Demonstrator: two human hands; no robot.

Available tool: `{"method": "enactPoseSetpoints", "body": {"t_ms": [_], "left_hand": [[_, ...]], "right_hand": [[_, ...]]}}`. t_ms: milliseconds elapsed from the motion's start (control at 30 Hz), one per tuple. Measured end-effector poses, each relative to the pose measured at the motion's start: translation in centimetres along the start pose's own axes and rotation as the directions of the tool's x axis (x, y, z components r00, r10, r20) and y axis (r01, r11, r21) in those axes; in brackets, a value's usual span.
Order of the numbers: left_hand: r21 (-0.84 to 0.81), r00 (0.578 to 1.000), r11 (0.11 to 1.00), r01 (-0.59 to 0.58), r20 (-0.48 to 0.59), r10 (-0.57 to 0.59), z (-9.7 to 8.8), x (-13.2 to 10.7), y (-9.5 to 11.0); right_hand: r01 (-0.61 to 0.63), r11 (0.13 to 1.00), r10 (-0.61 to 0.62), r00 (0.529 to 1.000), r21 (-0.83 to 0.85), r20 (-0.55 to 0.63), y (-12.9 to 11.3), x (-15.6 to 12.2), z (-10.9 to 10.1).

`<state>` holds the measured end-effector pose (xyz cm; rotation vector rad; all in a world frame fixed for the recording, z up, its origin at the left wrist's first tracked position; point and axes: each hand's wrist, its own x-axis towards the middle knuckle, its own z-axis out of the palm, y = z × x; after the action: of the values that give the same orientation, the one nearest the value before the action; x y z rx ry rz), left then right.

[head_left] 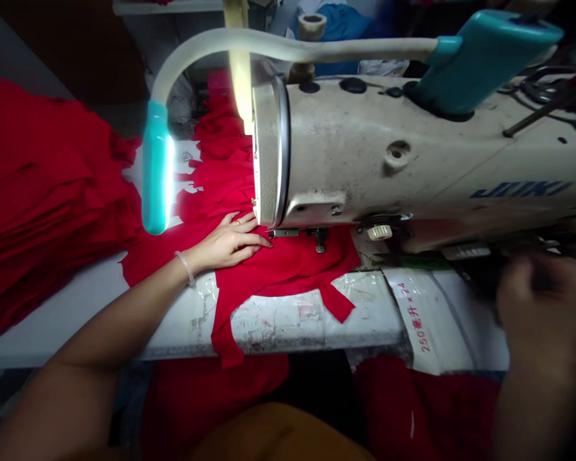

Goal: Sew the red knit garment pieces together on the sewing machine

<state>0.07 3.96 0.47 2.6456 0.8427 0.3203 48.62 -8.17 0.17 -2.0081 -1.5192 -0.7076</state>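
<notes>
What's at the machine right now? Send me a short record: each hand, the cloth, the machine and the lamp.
left hand: flat on the red cloth, fingertips by the presser foot
right hand: blurred, by the machine's lower edge; grip unclear
machine: cream Juki sewing machine
nearby cloth: red pile on the white table
lamp: lit teal gooseneck lamp

You wear a pale, translucent bangle point(185, 267), a smooth, plain round band, on the wrist of your left hand point(228, 243), and a small gold-coloured ring point(237, 222) on one finger of that hand. Your forearms point(125, 320) are bare. A mustard-orange garment point(278, 435) of soft-looking fabric shows at the bottom of the view. Your right hand point(542, 307) is too blurred for any detail to tell
</notes>
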Motion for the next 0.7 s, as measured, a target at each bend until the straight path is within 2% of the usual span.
{"method": "enactPoseSetpoints", "body": {"t_ms": [67,267,300,400,433,500,533,567,633,667,700], "left_hand": [[-0.003,1.0,1.0,-0.008,-0.011,0.008,-0.1,0.0,0.1],[0.043,1.0,0.999,-0.002,-0.021,0.003,-0.2,-0.4,0.7],[0.053,0.999,0.999,-0.006,-0.032,0.007,-0.2,-0.5,0.8],[0.069,0.999,0.998,-0.006,-0.046,0.009,0.0,-0.5,0.9],[0.067,0.999,0.998,-0.002,-0.045,0.005,0.1,-0.5,0.8],[0.054,0.998,0.998,0.011,-0.062,-0.008,0.1,-0.3,0.5],[0.047,0.997,0.999,0.017,-0.075,-0.013,0.1,-0.2,0.3],[0.04,0.996,0.999,0.022,-0.091,-0.018,0.0,-0.1,0.0],[0.033,0.992,0.999,0.03,-0.122,-0.026,0.0,0.2,-0.5],[0.031,0.991,0.999,0.034,-0.132,-0.03,0.1,0.2,-0.7],[0.027,0.99,0.999,0.039,-0.137,-0.035,0.1,0.3,-0.8]], "right_hand": [[0.052,0.999,-0.052,0.998,0.007,-0.04,0.3,-0.2,0.7],[0.167,0.986,-0.166,0.984,-0.006,0.066,-1.1,-0.7,0.3],[0.183,0.983,-0.182,0.981,0.0,0.06,-1.0,-0.7,0.2],[0.227,0.974,-0.226,0.972,0.009,-0.063,-1.9,-1.0,-0.5],[0.236,0.972,-0.233,0.966,0.017,-0.109,-3.0,-1.2,-1.0],[0.267,0.958,-0.253,0.958,0.105,-0.134,-6.6,-2.1,-2.1],[0.295,0.935,-0.277,0.954,0.196,-0.111,-9.1,-2.7,-2.7],[0.346,0.876,-0.32,0.938,0.337,-0.131,-11.8,-3.3,-3.1],[0.338,0.706,-0.448,0.894,0.622,0.024,-17.4,-4.6,-3.5],[0.31,0.643,-0.525,0.844,0.7,0.109,-19.9,-5.1,-3.5],[0.302,0.609,-0.605,0.774,0.734,0.184,-22.0,-5.4,-3.2]]}}
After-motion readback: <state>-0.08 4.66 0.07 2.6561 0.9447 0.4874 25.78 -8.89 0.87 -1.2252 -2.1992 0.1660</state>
